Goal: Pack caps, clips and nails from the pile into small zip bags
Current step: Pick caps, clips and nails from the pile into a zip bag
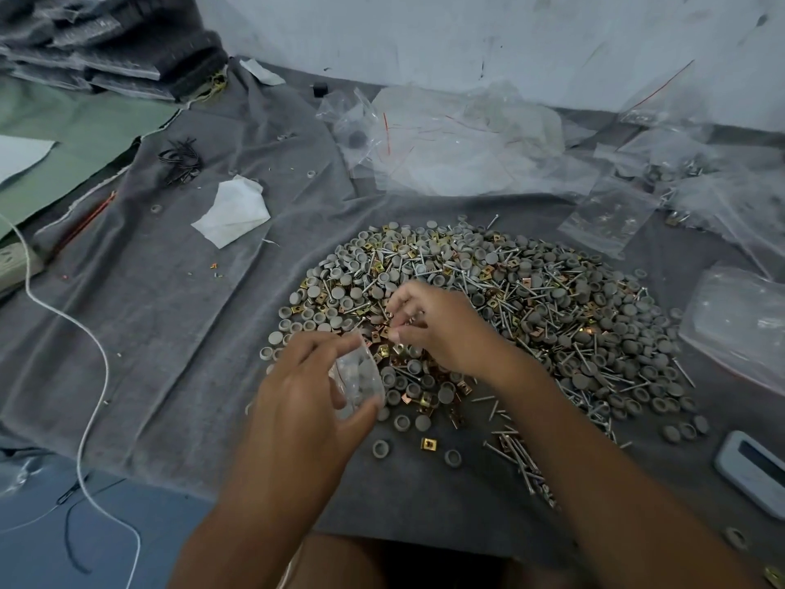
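A wide pile point(552, 299) of grey round caps, brass and copper clips and steel nails lies on a grey cloth point(178, 316). My left hand point(306, 388) grips a small clear zip bag point(359, 378) at the pile's near left edge; several grey caps show inside it. My right hand point(441, 329) sits over the pile just right of the bag, fingers curled down and pinching among the clips; what it holds is too small and blurred to name. A loose bunch of nails point(520, 457) lies at the pile's near side.
Empty zip bags point(458, 138) are heaped at the back, filled bags point(739, 329) at the right. A white tissue point(233, 212) and black ties point(180, 159) lie left. A white cord point(95, 376) crosses the left side. A grey device point(754, 471) sits at the right edge.
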